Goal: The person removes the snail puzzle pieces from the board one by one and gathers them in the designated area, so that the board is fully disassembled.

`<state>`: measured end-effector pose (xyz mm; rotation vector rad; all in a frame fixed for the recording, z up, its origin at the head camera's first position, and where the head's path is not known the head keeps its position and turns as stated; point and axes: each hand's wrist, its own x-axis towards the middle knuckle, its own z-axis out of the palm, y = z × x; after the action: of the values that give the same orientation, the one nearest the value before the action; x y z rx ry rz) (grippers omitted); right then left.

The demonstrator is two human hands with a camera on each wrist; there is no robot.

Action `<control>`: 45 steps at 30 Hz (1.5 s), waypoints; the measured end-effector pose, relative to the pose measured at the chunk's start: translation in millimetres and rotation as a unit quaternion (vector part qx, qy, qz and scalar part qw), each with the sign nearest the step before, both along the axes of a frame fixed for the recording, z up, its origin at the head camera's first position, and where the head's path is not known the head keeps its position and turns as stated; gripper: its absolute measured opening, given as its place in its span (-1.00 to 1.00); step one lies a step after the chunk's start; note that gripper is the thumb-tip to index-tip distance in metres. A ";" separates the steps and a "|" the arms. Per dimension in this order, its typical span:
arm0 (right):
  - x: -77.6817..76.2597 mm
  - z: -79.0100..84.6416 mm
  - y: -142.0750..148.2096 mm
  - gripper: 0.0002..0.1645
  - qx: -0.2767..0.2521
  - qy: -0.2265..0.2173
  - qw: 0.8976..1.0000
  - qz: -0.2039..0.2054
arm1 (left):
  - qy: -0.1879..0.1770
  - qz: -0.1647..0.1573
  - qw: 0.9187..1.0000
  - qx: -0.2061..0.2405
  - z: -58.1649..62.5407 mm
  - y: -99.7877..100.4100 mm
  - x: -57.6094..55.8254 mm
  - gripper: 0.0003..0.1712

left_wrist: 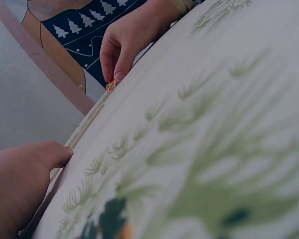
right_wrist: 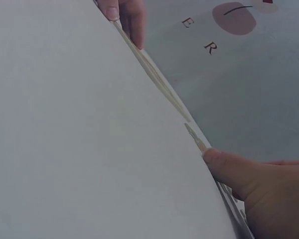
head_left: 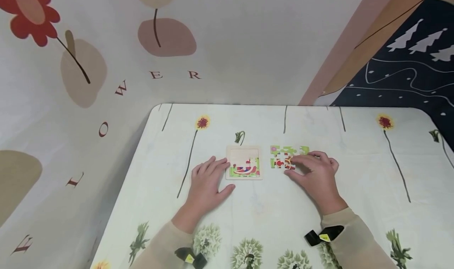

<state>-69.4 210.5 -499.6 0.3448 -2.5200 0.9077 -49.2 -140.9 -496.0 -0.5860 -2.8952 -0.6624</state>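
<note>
A small square wooden puzzle tray (head_left: 239, 154) lies on the table, its lower part filled with colourful pieces and its upper part bare wood. My left hand (head_left: 207, 184) rests at the tray's left edge, fingers extended and thumb spread below. To the right of the tray lies a group of loose jigsaw pieces (head_left: 276, 149), green with red and white parts. Over their right side, my right hand (head_left: 317, 178) pinches an orange-toned puzzle piece (left_wrist: 110, 86) between thumb and forefinger. That hand hides some of the group. Both tray and pieces look edge-on in the wrist views.
A white cloth with printed flowers covers the table (head_left: 262, 210). Its far edge meets a pale printed backdrop (head_left: 248, 64) with letters and flower shapes. A dark panel with white trees (head_left: 404, 71) hangs at the far right. Black straps (head_left: 331, 233) sit on the wrists.
</note>
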 end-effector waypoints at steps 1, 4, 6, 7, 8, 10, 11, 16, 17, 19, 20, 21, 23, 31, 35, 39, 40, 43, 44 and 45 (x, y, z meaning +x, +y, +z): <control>0.1 0.3 0.0 -0.55 0.002 -0.004 1.000 -0.002 | 0.004 -0.001 1.000 0.000 -0.2 0.2 -0.1 -0.27; 1.0 0.9 0.0 -0.57 0.006 -0.014 1.000 -0.005 | 0.014 -0.003 1.000 0.001 -0.9 0.5 -0.2 -0.26; 1.6 0.9 -0.3 -0.58 0.010 -0.019 1.000 -0.005 | 0.020 -0.004 1.000 0.001 -1.3 0.6 -0.2 -0.26; 1.5 0.9 -0.5 -0.58 0.013 -0.021 1.000 -0.005 | 0.021 -0.005 1.000 0.002 -1.4 0.5 -0.3 -0.26; 1.5 0.8 -0.7 -0.59 0.015 -0.022 1.000 -0.006 | 0.021 -0.005 1.000 0.003 -1.3 0.5 -0.3 -0.26; 1.0 0.7 -1.0 -0.61 0.016 -0.026 1.000 -0.006 | 0.023 -0.004 1.000 0.005 -1.1 0.5 -0.3 -0.27; 0.8 0.4 -1.1 -0.62 0.017 -0.027 0.999 -0.006 | 0.023 -0.004 1.000 0.006 -0.6 0.4 -0.3 -0.27; 0.5 -0.2 -0.9 -0.65 0.015 -0.031 0.999 -0.012 | 0.020 -0.003 1.000 0.007 0.0 0.7 0.0 -0.27; 0.7 -0.5 -0.8 -0.65 0.016 -0.030 0.999 -0.013 | 0.019 -0.003 1.000 0.007 -0.2 0.8 0.1 -0.27; 0.9 -0.6 -0.9 -0.65 0.017 -0.024 0.999 -0.014 | 0.017 -0.003 1.000 0.007 -0.5 1.2 0.2 -0.27; 0.9 -0.4 -1.2 -0.65 0.020 -0.019 1.000 -0.014 | 0.017 -0.003 1.000 0.007 -0.6 1.3 0.2 -0.27; 1.0 0.2 -2.0 -0.65 0.023 -0.013 1.000 -0.012 | 0.016 -0.003 1.000 0.006 -0.5 1.3 0.2 -0.27; 1.2 2.1 -5.4 -0.66 0.031 0.000 1.000 -0.006 | 0.016 -0.003 1.000 0.003 -0.2 1.1 0.3 -0.27; -0.8 7.4 -27.8 -0.58 0.047 0.021 0.998 0.026 | 0.001 0.001 1.000 0.001 0.0 -0.3 0.1 -0.27; -3.4 7.1 -39.5 -0.38 0.039 0.023 0.999 0.030 | 0.000 0.001 1.000 0.004 0.0 -1.4 0.2 -0.28; -4.9 6.8 -53.6 -0.34 0.046 0.010 0.998 0.034 | 0.001 0.003 1.000 0.007 -0.3 -1.8 -0.1 -0.29; -5.2 6.7 -57.3 -0.36 0.050 0.004 0.998 0.034 | 0.000 0.003 1.000 0.007 -0.3 -1.8 -0.2 -0.29; -5.9 6.4 -67.9 -0.45 0.062 -0.018 0.997 0.034 | 0.000 0.002 1.000 0.007 -0.3 -1.6 -0.3 -0.28; -6.3 6.5 -71.4 -0.46 0.066 -0.026 0.997 0.037 | 0.001 0.001 1.000 0.006 -0.3 -1.5 -0.4 -0.28; -6.6 6.9 -74.9 -0.47 0.073 -0.036 0.996 0.040 | 0.001 0.001 1.000 0.005 -0.4 -1.5 -0.5 -0.28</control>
<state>-76.1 135.6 -492.7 0.4704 -2.6629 0.7791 -49.7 -142.4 -496.5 -0.5808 -2.8884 -0.6757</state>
